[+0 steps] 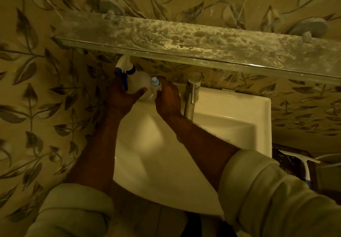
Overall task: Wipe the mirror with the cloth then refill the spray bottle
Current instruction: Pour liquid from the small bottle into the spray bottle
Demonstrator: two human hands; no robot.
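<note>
Between both hands (127,96) stands the spray bottle (137,81).

Your right hand (168,99) hides most of the small bottle (155,82), only its cap shows. Shelf (184,39) runs off the right edge, and your left hand (125,96) covers the spray bottle (136,81) base.

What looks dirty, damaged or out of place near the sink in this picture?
The glass shelf above the sink is covered with grey dust and pale crusty patches, so it looks long uncleaned. Nothing appears spilled; the spray bottle stands upright on the sink's back corner.
</note>
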